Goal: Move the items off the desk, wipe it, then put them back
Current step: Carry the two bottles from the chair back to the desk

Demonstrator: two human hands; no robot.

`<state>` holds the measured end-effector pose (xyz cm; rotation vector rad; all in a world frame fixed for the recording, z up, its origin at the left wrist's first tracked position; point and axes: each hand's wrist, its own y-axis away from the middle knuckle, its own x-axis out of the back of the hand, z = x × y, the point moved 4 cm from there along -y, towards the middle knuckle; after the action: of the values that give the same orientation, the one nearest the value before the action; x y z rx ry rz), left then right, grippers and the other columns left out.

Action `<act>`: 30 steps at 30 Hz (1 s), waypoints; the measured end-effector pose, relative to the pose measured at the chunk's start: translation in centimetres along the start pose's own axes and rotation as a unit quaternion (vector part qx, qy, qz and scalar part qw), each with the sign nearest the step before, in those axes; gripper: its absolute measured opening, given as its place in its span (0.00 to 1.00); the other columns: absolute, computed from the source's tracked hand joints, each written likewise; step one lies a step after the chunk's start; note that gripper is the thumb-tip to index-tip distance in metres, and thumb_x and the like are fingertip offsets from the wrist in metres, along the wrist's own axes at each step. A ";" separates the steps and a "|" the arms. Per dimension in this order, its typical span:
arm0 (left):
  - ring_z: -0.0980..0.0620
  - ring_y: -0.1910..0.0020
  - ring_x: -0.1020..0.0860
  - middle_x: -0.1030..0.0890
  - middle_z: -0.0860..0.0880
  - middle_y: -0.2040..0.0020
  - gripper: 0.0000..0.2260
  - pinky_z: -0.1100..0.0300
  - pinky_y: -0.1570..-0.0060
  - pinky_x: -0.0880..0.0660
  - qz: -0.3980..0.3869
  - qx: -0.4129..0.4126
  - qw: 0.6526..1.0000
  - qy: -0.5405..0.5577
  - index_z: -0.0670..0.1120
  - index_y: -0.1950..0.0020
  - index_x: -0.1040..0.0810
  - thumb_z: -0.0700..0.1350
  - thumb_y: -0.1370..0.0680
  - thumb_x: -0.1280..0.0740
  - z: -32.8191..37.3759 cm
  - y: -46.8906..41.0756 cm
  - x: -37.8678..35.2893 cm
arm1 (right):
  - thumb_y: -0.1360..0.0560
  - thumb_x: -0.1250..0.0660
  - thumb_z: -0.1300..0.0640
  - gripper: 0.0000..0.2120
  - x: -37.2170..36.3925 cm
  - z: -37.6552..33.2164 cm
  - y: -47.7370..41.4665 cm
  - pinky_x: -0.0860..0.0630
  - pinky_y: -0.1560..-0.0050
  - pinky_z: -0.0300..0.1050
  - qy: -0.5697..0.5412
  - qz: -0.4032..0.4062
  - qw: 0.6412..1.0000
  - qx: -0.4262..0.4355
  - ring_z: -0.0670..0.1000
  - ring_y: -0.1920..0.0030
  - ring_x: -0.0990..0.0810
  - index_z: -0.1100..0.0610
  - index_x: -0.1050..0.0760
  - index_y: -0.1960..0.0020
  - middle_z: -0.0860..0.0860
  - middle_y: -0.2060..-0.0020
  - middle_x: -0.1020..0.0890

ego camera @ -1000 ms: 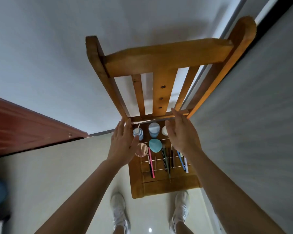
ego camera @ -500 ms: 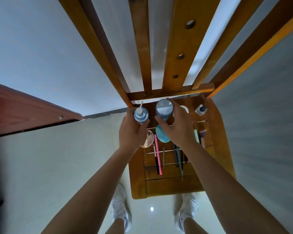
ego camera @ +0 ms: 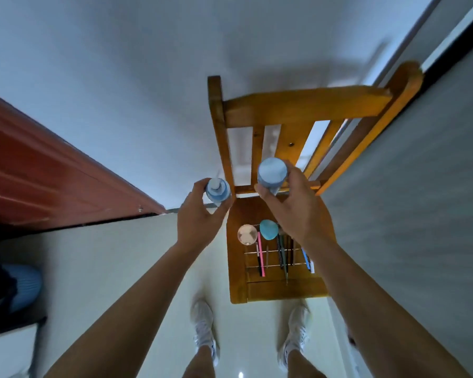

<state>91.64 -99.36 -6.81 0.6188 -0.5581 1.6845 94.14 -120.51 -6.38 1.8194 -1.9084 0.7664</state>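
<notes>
I look down on a wooden chair whose seat carries desk items. My left hand grips a small blue pump bottle, held up left of the chair. My right hand grips a larger blue bottle with a flat cap, lifted above the seat's back part. On the seat lie a round pinkish compact, a teal egg-shaped sponge, a pink pen and several dark pens and brushes. My right arm hides the seat's right side.
The chair stands against a grey wall on the right. A dark red door is at the left, with a blue object low on the left. My feet in white shoes stand on the pale floor before the chair.
Both hands closed on the two blue bottles and lifted them off the seat. The view pulled back and up from the chair.
</notes>
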 end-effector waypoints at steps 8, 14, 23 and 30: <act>0.58 0.53 0.24 0.20 0.54 0.52 0.23 0.59 0.49 0.25 0.162 -0.039 0.985 -0.050 0.48 0.41 0.24 0.61 0.28 0.28 8.8 5.4 21.6 | 0.26 0.29 0.39 0.28 6.1 -20.8 -2.2 0.24 0.44 0.30 -0.099 0.008 0.978 0.182 0.39 0.43 0.25 0.48 0.32 0.31 0.48 0.37 0.20; 0.53 0.50 0.23 0.20 0.56 0.50 0.23 0.57 0.54 0.26 0.361 0.053 0.924 -0.117 0.53 0.40 0.24 0.61 0.30 0.28 9.4 17.4 35.5 | 0.27 0.31 0.33 0.29 3.1 -36.3 1.7 0.23 0.51 0.32 -0.185 -0.110 0.920 0.326 0.40 0.44 0.24 0.43 0.33 0.31 0.34 0.38 0.25; 0.54 0.54 0.21 0.20 0.58 0.55 0.21 0.49 0.55 0.22 0.518 0.196 0.820 -0.146 0.53 0.44 0.24 0.60 0.32 0.25 1.7 42.0 53.6 | 0.28 0.29 0.35 0.29 -10.4 -57.1 21.2 0.24 0.39 0.49 -0.268 -0.253 0.823 0.433 0.44 0.39 0.22 0.48 0.28 0.33 0.41 0.40 0.20; 0.55 0.54 0.21 0.19 0.57 0.53 0.26 0.48 0.53 0.21 0.579 0.284 0.744 -0.174 0.54 0.39 0.24 0.62 0.33 0.24 -5.7 55.5 62.6 | 0.29 0.31 0.31 0.27 -21.3 -66.3 36.0 0.26 0.41 0.39 -0.267 -0.364 0.761 0.465 0.39 0.40 0.23 0.40 0.31 0.35 0.37 0.40 0.21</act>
<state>26.46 -60.61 28.89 1.1815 -0.7684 3.0246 54.22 -62.03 27.38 3.3757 -0.7715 1.0402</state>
